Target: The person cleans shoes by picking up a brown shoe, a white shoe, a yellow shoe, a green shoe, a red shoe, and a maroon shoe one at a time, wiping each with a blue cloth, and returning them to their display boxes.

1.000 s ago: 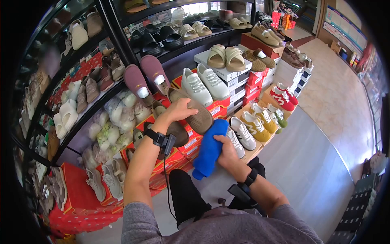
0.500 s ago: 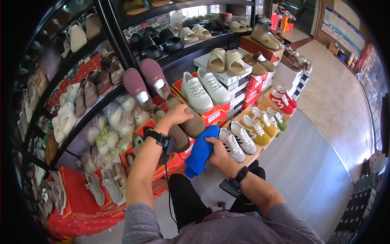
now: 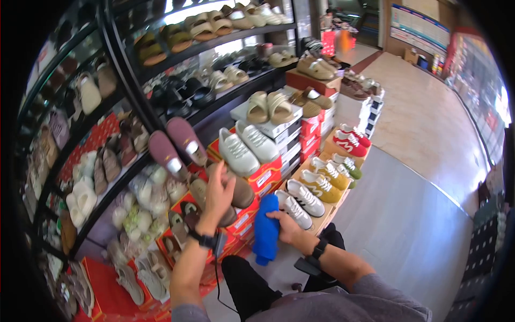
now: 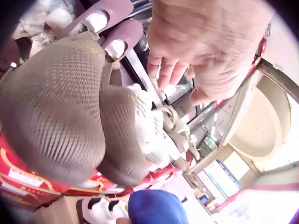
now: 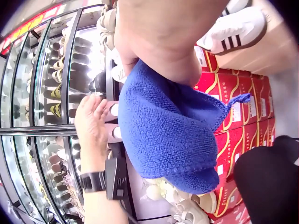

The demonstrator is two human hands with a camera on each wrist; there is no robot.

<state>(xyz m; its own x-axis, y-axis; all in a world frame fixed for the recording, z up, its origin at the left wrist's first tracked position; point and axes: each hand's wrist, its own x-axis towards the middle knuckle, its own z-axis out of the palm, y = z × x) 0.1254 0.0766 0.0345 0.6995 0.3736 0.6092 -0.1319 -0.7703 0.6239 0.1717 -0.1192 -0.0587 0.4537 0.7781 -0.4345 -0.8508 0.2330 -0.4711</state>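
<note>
A bundled blue cloth (image 3: 266, 231) hangs from the right hand (image 3: 289, 228), whose thumb and fingers grip its edge; the right wrist view shows the cloth (image 5: 163, 126) folded under that hand (image 5: 163, 42). Raised over the brown woven shoes (image 3: 241, 192), the left hand (image 3: 217, 196) holds nothing. In the left wrist view its fingers are loosely extended beside the shoes (image 4: 56, 112), with a gap between hand (image 4: 201, 51) and shoes. Mauve shoes (image 3: 185, 140) stand just behind the brown pair.
White sneakers (image 3: 238, 152) stand on red boxes beside the brown shoes. Striped white sneakers (image 3: 304, 197), yellow and red pairs line a cardboard box at the right. Black shelves (image 3: 204, 104) full of shoes rise behind; plastic-wrapped bundles (image 3: 140, 206) lie at the left.
The left hand has let go of the brown shoe and lifted off it. The blue cloth has moved away from that shoe and hangs more upright. The head view has shifted.
</note>
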